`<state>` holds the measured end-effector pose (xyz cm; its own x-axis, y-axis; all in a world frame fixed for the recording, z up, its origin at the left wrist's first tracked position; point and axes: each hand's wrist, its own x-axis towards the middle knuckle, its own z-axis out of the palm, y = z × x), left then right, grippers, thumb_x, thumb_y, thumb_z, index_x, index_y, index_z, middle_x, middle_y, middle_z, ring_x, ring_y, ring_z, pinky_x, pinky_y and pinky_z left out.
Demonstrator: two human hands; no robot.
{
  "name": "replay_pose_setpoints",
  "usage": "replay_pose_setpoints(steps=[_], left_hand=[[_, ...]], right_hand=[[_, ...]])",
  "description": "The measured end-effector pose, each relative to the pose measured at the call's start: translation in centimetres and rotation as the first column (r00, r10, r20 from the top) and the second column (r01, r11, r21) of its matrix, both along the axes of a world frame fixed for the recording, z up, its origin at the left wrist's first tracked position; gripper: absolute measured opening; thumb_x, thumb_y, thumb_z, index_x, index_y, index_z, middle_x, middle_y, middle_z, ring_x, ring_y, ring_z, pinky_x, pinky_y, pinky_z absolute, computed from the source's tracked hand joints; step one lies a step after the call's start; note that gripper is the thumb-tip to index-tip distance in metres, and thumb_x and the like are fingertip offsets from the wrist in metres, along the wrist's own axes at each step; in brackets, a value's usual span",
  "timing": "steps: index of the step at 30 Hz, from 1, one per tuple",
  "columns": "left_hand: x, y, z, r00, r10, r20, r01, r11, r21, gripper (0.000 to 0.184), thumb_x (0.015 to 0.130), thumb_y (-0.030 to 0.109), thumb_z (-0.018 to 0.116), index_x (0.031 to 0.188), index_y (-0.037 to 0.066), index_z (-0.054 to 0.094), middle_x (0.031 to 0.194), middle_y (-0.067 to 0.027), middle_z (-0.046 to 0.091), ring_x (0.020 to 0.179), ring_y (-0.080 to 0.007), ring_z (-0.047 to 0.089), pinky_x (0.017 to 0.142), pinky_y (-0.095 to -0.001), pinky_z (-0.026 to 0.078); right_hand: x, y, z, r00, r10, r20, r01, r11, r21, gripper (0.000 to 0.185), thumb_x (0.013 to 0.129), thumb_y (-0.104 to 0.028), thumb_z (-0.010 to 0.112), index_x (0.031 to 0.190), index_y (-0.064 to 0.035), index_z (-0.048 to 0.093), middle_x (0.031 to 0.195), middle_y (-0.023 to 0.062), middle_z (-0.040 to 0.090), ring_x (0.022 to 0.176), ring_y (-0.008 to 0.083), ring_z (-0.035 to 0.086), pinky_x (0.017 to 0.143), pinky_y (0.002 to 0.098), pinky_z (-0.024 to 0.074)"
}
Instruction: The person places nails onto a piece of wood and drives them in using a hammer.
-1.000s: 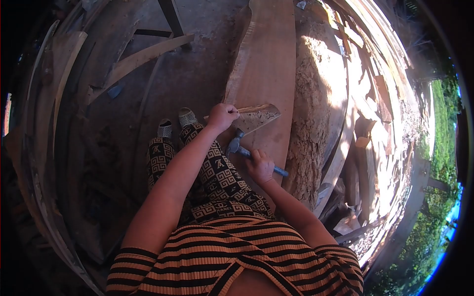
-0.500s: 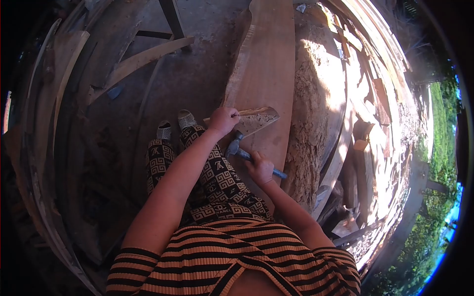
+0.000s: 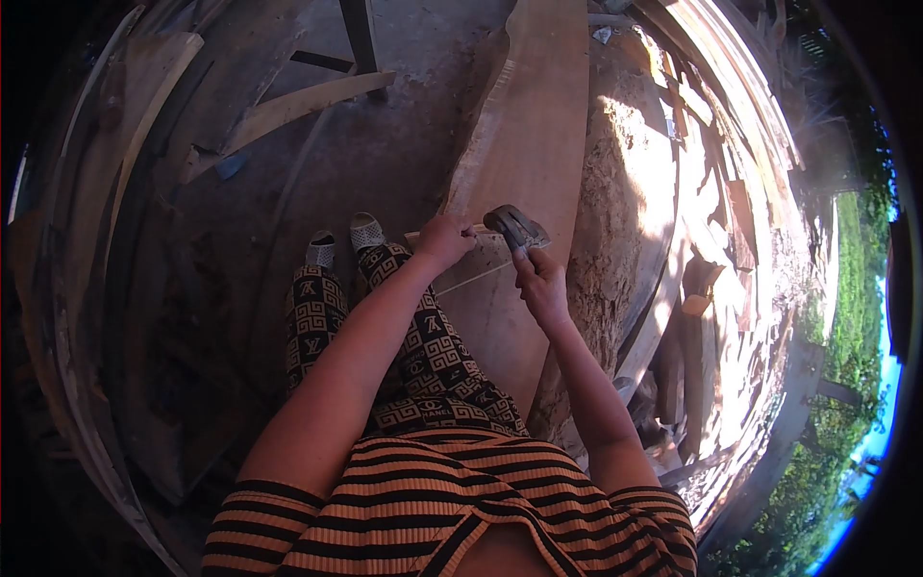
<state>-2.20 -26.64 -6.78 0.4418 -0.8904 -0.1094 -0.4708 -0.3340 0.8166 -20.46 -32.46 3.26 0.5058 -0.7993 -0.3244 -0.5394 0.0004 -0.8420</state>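
In my right hand [image 3: 543, 287] is a claw hammer [image 3: 516, 227], gripped by its handle close to the head. The hammer head is up beside my left hand [image 3: 445, 243], over a rough-faced piece of wood [image 3: 490, 265]. My left hand is closed in a pinch at that piece; whatever is between its fingers is too small to make out. The wood piece lies across a long wide plank [image 3: 535, 125], and is partly hidden by both hands and the hammer.
A bark-covered slab [image 3: 608, 226] runs along the plank's right side, with heaped offcuts [image 3: 707, 317] beyond it. At the upper left, a curved board [image 3: 298, 109] lies near a dark post [image 3: 361, 38]. My legs [image 3: 423, 332] are left of the plank.
My right hand has lifted the hammer up and forward, from low over the plank to beside my left hand. My left hand stays at the wood piece. The view has shifted slightly.
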Motion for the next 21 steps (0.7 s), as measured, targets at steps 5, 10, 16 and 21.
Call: replay_pose_setpoints(steps=[5,10,16,21], left_hand=[[0.0,0.0,-0.6,0.999,-0.002,-0.04,0.002,1.0,0.006,0.014,0.069,0.014,0.071,0.078,0.005,0.068,0.076,-0.0123,0.067,0.074,-0.025,0.066,0.07,-0.0351,0.051],[0.0,-0.1,-0.8,0.997,0.038,-0.066,-0.035,0.999,0.037,0.018,0.07,0.02,0.068,0.085,0.01,0.071,0.088,-0.013,0.068,0.083,-0.0298,0.065,0.075,-0.0386,0.052],[0.3,-0.1,-0.4,0.997,-0.014,-0.072,0.017,0.999,0.042,0.015,0.069,0.014,0.072,0.079,0.004,0.069,0.077,-0.0132,0.067,0.077,-0.0256,0.067,0.072,-0.0351,0.052],[0.4,-0.4,-0.1,1.0,0.021,-0.012,-0.021,0.999,0.048,0.019,0.068,0.014,0.072,0.085,0.005,0.071,0.078,-0.0126,0.068,0.075,-0.0247,0.067,0.072,-0.0348,0.052]], right_hand=[[0.2,0.7,0.4,0.999,-0.028,-0.041,0.033,0.991,0.131,0.034,0.092,-0.035,0.058,0.084,-0.0016,0.061,0.055,0.0037,0.052,0.054,0.0119,0.053,0.053,0.0316,0.0425],[0.7,-0.1,-1.4,0.982,0.077,-0.171,-0.072,0.997,0.035,0.036,0.092,-0.036,0.057,0.08,-0.0021,0.06,0.056,0.0045,0.054,0.052,0.0118,0.054,0.051,0.0311,0.0418],[1.2,0.5,1.7,0.998,-0.015,0.054,0.01,0.995,0.103,0.038,0.091,-0.037,0.059,0.077,-0.0019,0.059,0.055,0.0044,0.055,0.052,0.0116,0.055,0.05,0.0315,0.0425],[1.1,-0.5,-1.5,0.987,0.048,-0.156,-0.044,0.999,0.027,0.037,0.093,-0.036,0.057,0.078,-0.0024,0.059,0.055,0.0018,0.052,0.046,0.0083,0.048,0.044,0.0265,0.0378]])
